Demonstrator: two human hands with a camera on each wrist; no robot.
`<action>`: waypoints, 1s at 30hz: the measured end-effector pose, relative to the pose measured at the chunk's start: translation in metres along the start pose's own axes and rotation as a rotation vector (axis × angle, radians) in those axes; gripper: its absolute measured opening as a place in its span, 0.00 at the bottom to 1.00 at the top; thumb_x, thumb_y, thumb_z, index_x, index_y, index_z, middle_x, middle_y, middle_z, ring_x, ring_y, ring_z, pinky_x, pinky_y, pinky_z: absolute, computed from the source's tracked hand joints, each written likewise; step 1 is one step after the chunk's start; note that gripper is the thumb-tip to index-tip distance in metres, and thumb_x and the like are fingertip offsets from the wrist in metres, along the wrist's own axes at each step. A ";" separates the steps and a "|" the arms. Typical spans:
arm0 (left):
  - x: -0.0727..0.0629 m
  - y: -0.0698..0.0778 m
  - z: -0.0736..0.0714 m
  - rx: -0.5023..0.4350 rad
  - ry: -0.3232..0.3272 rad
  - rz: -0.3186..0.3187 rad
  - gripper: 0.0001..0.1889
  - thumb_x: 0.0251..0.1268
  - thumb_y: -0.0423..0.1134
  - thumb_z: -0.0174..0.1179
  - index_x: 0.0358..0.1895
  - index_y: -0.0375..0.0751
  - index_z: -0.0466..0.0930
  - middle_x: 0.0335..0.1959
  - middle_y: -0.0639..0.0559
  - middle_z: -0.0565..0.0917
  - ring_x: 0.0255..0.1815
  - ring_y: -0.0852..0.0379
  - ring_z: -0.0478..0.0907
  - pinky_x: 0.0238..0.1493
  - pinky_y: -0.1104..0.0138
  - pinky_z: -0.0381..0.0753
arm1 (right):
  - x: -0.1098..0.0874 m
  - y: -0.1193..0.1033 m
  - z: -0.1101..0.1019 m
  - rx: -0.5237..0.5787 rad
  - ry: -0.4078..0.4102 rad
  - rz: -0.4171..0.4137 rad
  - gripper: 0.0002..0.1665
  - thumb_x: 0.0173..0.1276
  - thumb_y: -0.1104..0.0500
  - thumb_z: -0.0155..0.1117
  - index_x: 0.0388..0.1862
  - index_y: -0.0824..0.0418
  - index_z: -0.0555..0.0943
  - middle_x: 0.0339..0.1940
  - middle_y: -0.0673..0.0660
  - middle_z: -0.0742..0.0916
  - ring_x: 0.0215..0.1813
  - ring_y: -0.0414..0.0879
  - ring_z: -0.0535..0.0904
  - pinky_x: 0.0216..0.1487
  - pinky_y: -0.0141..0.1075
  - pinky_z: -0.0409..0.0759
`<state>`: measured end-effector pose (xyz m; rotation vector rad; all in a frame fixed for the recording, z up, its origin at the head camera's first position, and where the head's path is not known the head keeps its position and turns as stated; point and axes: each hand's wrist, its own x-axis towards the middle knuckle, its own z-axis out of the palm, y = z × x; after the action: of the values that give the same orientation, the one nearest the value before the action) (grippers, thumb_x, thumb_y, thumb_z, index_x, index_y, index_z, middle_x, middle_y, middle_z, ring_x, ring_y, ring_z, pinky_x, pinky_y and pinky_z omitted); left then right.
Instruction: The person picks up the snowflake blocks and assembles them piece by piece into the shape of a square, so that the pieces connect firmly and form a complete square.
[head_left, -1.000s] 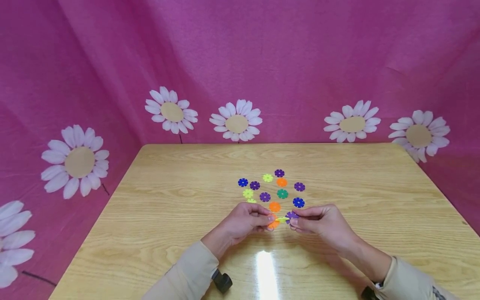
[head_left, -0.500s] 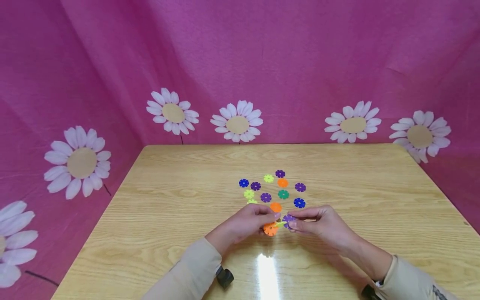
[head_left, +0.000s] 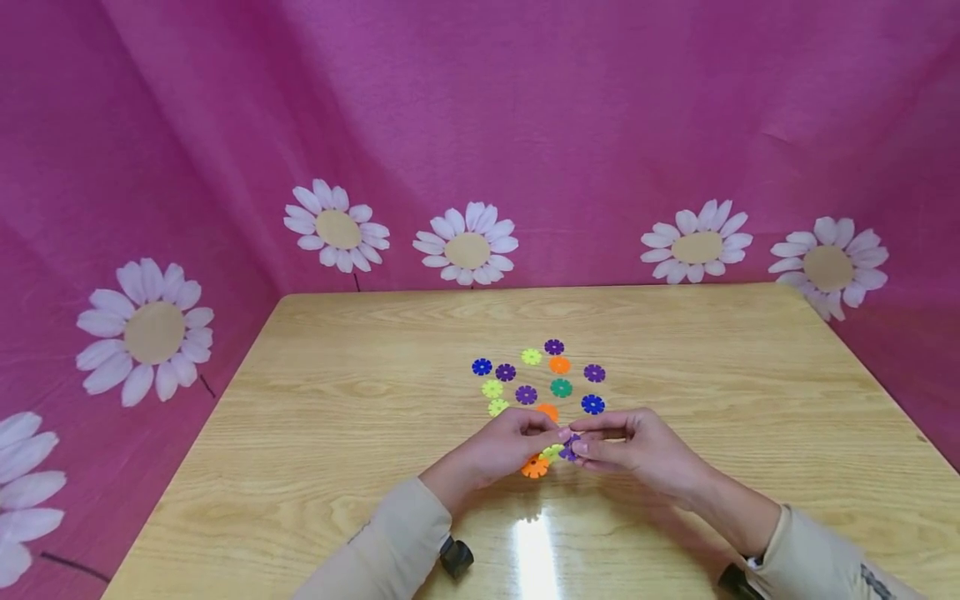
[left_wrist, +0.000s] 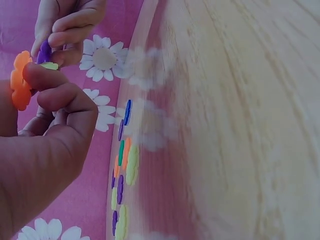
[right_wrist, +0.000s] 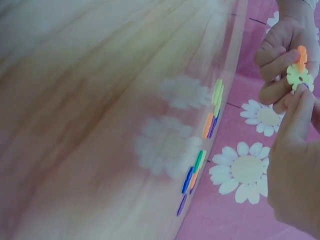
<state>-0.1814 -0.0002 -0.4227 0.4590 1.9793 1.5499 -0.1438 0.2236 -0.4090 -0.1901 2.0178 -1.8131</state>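
Both hands meet over the near middle of the table, above a scatter of notched plastic discs. My left hand (head_left: pixel 504 450) grips a yellow-green disc (right_wrist: pixel 298 77) joined to an orange disc (head_left: pixel 535 467), which hangs below the fingers. In my right hand (head_left: pixel 648 448) a purple disc (head_left: pixel 567 448) is pinched between thumb and fingertips, right at the yellow-green one. The left wrist view shows the purple disc (left_wrist: pixel 45 51) edge-on, overlapping the yellow-green piece (left_wrist: pixel 49 65). Fingers hide part of the place where these two come together.
Loose discs lie flat on the wooden table (head_left: pixel 337 375) beyond the hands, among them a green one (head_left: pixel 561 387), a blue one (head_left: pixel 592 404) and an orange one (head_left: pixel 559 365). A pink curtain (head_left: pixel 570 125) with printed daisies stands behind the table.
The right hand has brought the purple disc left, closer to the left hand. The orange and yellow-green discs have turned and dropped slightly, showing more of their faces.
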 end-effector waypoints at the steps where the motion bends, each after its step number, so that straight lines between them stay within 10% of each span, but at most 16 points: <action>1: 0.000 0.000 0.000 -0.001 0.003 0.002 0.15 0.73 0.48 0.59 0.41 0.38 0.85 0.26 0.55 0.72 0.27 0.59 0.64 0.28 0.69 0.63 | 0.000 -0.001 -0.001 -0.002 0.004 0.005 0.29 0.69 0.59 0.68 0.62 0.76 0.76 0.47 0.58 0.88 0.46 0.43 0.88 0.50 0.39 0.85; 8: -0.001 -0.002 0.000 -0.021 0.046 -0.057 0.15 0.71 0.49 0.61 0.39 0.40 0.85 0.20 0.58 0.68 0.21 0.60 0.60 0.23 0.70 0.61 | 0.002 0.000 -0.015 -0.072 0.049 0.034 0.34 0.71 0.54 0.66 0.64 0.77 0.73 0.52 0.66 0.87 0.47 0.49 0.89 0.50 0.41 0.86; 20: -0.007 -0.001 -0.003 -0.006 0.075 -0.105 0.14 0.70 0.50 0.62 0.39 0.42 0.84 0.31 0.56 0.75 0.31 0.58 0.66 0.31 0.68 0.67 | 0.006 0.006 -0.050 -0.660 0.195 -0.110 0.19 0.68 0.58 0.68 0.53 0.67 0.84 0.41 0.58 0.88 0.35 0.44 0.84 0.32 0.32 0.83; 30: -0.010 -0.001 -0.004 -0.026 0.075 -0.112 0.13 0.69 0.50 0.62 0.39 0.43 0.85 0.33 0.55 0.77 0.32 0.58 0.66 0.31 0.68 0.67 | 0.008 0.009 -0.067 -0.909 0.211 -0.133 0.16 0.65 0.61 0.71 0.50 0.67 0.85 0.38 0.57 0.88 0.28 0.40 0.75 0.26 0.30 0.72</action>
<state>-0.1761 -0.0097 -0.4207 0.2786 2.0031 1.5407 -0.1762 0.2834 -0.4150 -0.4072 2.9051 -0.8678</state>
